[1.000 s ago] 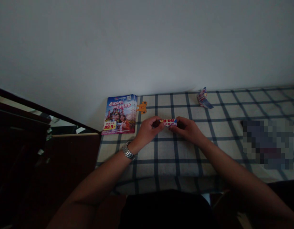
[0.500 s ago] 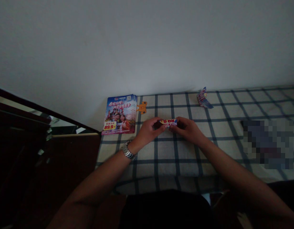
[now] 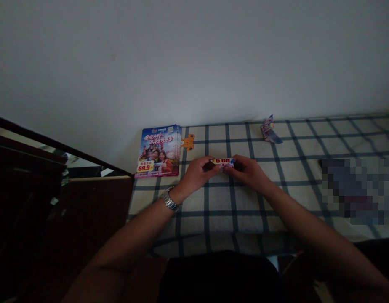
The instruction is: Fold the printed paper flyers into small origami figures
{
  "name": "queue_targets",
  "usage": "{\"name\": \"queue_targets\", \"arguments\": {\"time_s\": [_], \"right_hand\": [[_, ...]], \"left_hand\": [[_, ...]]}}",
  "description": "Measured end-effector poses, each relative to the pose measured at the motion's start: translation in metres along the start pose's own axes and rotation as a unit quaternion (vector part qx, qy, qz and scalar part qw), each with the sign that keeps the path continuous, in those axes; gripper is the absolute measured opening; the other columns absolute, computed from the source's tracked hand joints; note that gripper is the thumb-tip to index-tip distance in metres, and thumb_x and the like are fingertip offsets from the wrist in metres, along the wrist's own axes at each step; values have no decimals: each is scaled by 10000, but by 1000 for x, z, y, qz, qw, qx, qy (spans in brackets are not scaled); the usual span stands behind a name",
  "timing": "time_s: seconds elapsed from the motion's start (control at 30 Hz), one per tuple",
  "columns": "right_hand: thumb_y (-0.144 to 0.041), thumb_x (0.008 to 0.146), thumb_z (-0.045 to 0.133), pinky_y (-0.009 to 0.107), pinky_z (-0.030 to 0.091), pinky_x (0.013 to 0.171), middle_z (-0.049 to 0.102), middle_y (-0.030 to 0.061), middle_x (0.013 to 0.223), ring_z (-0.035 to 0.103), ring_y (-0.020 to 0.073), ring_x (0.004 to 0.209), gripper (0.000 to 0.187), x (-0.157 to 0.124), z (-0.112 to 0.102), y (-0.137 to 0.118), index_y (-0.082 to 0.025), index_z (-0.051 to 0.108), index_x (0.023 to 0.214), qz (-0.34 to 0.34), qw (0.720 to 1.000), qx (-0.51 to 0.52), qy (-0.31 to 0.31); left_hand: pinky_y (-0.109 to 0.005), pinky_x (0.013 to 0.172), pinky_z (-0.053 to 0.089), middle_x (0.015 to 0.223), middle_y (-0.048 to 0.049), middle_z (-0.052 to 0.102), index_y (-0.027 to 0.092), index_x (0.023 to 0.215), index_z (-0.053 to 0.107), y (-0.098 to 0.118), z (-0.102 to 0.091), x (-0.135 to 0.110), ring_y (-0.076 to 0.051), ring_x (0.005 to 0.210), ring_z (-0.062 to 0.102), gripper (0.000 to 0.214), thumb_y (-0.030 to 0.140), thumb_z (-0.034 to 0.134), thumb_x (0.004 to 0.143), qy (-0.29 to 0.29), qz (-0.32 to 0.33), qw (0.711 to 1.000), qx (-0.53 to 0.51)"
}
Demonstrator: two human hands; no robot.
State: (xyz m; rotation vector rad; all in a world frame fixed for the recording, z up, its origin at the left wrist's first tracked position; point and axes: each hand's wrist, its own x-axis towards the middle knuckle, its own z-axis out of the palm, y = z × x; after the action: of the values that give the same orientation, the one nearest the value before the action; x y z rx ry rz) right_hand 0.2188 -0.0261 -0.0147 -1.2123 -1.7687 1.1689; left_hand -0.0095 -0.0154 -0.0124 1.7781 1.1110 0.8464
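Between my hands is a small folded flyer [image 3: 222,161], printed with red digits upside down on a pale yellow band. My left hand [image 3: 199,173] pinches its left end between thumb and fingers. On the opposite end, my right hand [image 3: 246,170] grips it the same way. Both hands are just above the checked cloth. To the left lies a stack of flyers [image 3: 158,151] in blue and pink, the top one marked 89.9. Farther back on the right stands a folded paper piece [image 3: 270,131] with similar printing.
A white and blue checked cloth [image 3: 194,221] covers the surface, which meets a pale wall [image 3: 194,63] at the back. An orange bear figure [image 3: 188,143] shows beside the stack. A blurred dark object [image 3: 349,189] lies at right. Dark wooden furniture [image 3: 96,219] stands at left.
The folded flyer has shifted only slightly in my fingers, its printed face tilting a little. Both hands stay in nearly the same place, and everything else is unchanged.
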Motion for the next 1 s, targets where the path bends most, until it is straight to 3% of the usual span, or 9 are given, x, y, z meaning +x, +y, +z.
{"name": "queue_targets", "arguments": {"time_s": [0.17,0.33,0.67,1.0], "right_hand": [[-489,904,721,280,435,593,683,14,785,585,161,669,299,0,0,-5,-200,672,959,3,1000,10,-5],[-520,990,601,275,392,587,632,0,735,540,145,647,340,-1,-1,-11,-198,664,902,-27,1000,7,2],[-538,1017,558,281,378,598,583,-5,700,520,149,649,396,0,-3,-5,-198,644,833,-31,999,-21,9],[-552,1013,560,287,391,605,588,-4,687,519,154,643,412,-1,-3,-6,-210,637,796,-42,997,-54,-20]], "left_hand": [[-237,605,407,759,-9,670,159,918,712,0,-1,0,-130,675,579,273,427,667,944,5,2,1000,3],[-231,600,392,745,-1,653,161,910,712,-2,-2,-1,-129,680,570,278,433,669,950,1,1,1000,6],[-254,612,390,758,0,652,169,936,710,2,0,-3,-140,685,564,294,458,659,962,-11,24,999,27],[-296,814,529,989,-48,742,199,1044,711,4,-2,-2,-174,894,677,267,455,661,989,-4,70,997,-14]]}}
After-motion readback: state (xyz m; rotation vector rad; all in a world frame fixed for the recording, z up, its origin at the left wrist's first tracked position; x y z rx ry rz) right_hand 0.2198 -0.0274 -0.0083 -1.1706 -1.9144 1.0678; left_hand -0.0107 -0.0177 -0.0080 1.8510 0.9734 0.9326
